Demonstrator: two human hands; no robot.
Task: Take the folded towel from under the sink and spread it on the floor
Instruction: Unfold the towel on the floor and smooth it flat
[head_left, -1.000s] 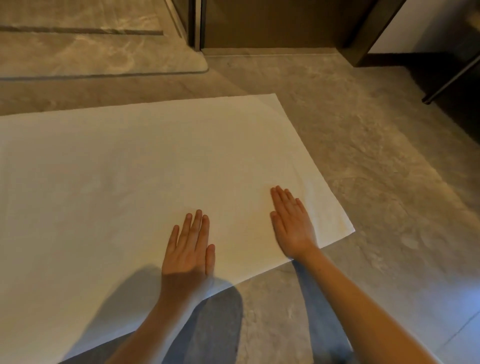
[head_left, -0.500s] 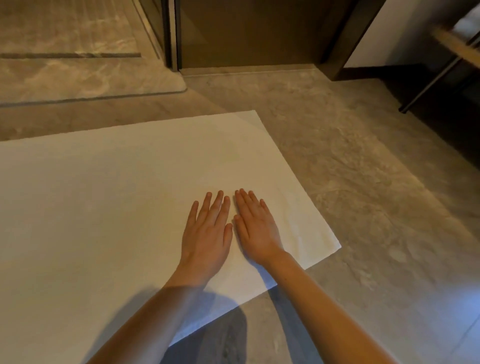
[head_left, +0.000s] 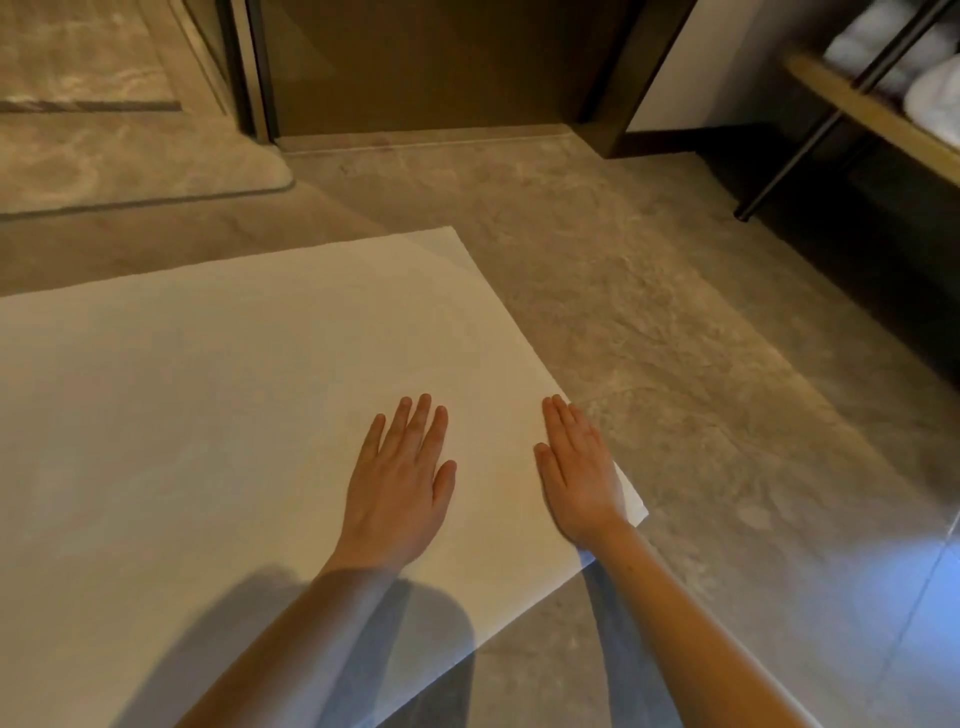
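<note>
A large white towel (head_left: 218, 415) lies spread flat on the grey stone floor (head_left: 701, 415), filling the left and middle of the head view. My left hand (head_left: 397, 486) rests palm down on it, fingers straight. My right hand (head_left: 582, 473) lies flat along the towel's right edge, near its near right corner. Neither hand holds anything. The towel's left part runs out of view.
A wooden shelf (head_left: 872, 109) on thin black legs stands at the upper right with rolled white towels (head_left: 930, 83) on it. A dark door and frame (head_left: 431, 67) close off the far side. A raised stone step (head_left: 135, 171) lies at the upper left.
My hands were side by side half a second ago; the right hand has slid out to the towel's right edge. The view has tilted up, showing the shelf.
</note>
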